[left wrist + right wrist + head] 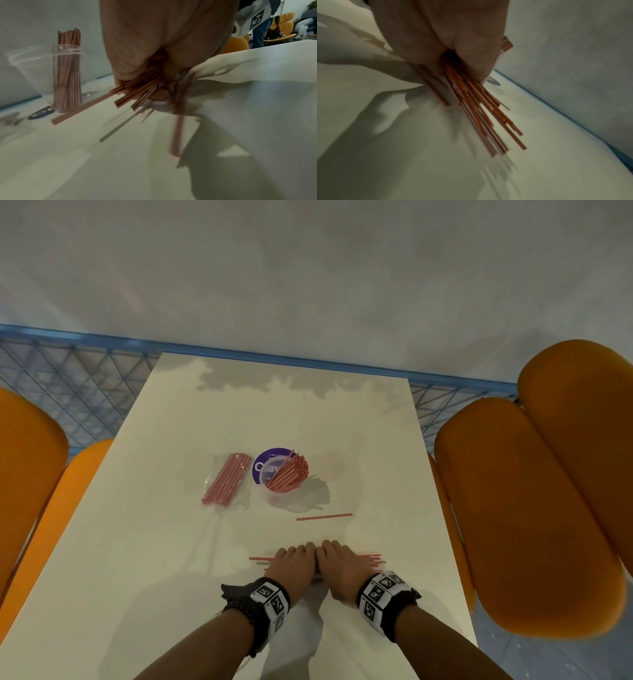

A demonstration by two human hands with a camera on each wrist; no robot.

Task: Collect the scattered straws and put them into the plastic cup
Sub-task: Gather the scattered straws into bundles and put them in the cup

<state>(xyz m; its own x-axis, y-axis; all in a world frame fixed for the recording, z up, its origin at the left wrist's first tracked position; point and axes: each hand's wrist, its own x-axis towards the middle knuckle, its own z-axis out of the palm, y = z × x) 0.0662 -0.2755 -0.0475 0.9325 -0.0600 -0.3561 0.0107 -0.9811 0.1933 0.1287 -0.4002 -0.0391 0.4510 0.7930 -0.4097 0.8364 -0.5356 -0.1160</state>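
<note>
White bench (171,542): both hands, left (291,565) and right (342,565), clasped around straws (479,115) near cup (284,474); one stray straw (324,516) between.

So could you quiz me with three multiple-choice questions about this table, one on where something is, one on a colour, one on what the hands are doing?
1. Where does the lone loose straw lie?
A. Between the plastic cup and the hands
B. Inside the plastic bag
C. On an orange chair

2. What colour is the round disc beside the cup?
A. Green
B. Purple
C. Yellow

3. What are the left hand and right hand doing?
A. Resting flat and empty
B. Lifting the cup
C. Gripping one bundle of straws together

Answers:
1 A: the head view shows it alone on the table, nearer than the cup.
2 B: it is purple with white lettering.
3 C: both wrist views show fingers curled round the straws.
</note>
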